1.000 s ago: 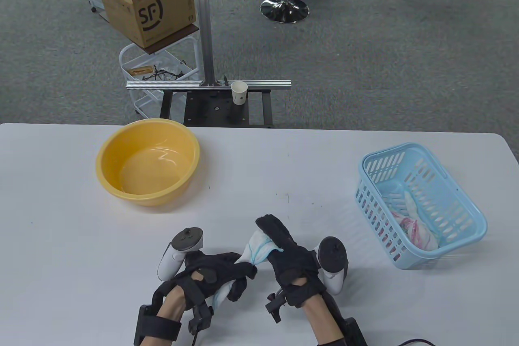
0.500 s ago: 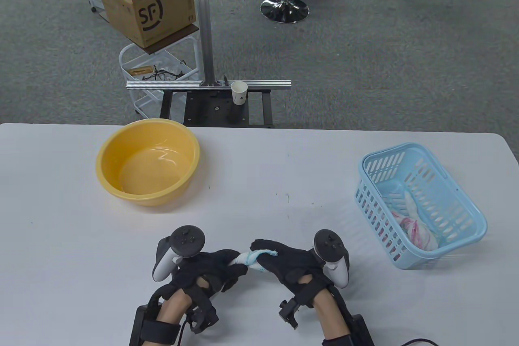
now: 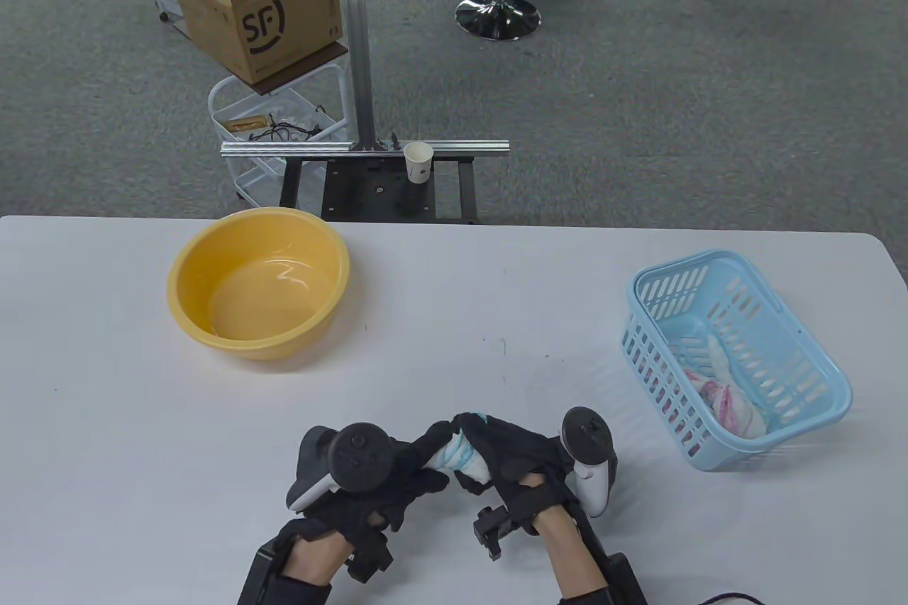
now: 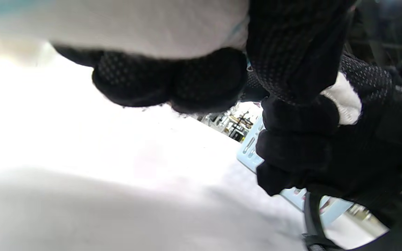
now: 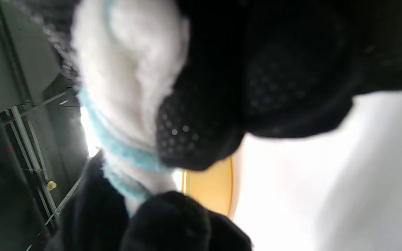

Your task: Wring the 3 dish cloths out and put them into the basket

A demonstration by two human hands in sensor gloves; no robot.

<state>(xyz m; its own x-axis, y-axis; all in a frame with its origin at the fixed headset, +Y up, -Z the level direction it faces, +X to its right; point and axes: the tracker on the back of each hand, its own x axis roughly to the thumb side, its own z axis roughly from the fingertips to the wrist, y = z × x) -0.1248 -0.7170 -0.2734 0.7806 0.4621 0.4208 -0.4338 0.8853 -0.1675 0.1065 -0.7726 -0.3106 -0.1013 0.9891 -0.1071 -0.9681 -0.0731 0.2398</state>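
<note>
Grey carpet beyond white table point(image 3: 106, 420), cardboard box point(image 3: 259, 2) at 11 o'clock, paper cup point(image 3: 418, 161) on rail at 12; yellow basin point(image 3: 258, 281) at 10 o'clock on table; blue basket point(image 3: 738, 357) at 3 o'clock, wrung cloths point(image 3: 723, 392) inside; third cloth point(image 3: 460, 454), white with blue stripes, twisted at 6 o'clock between both hands; left hand point(image 3: 386, 474) fingers curled tight round one end; right hand point(image 3: 514, 459) fingers curled round other end; hands touching.
</note>
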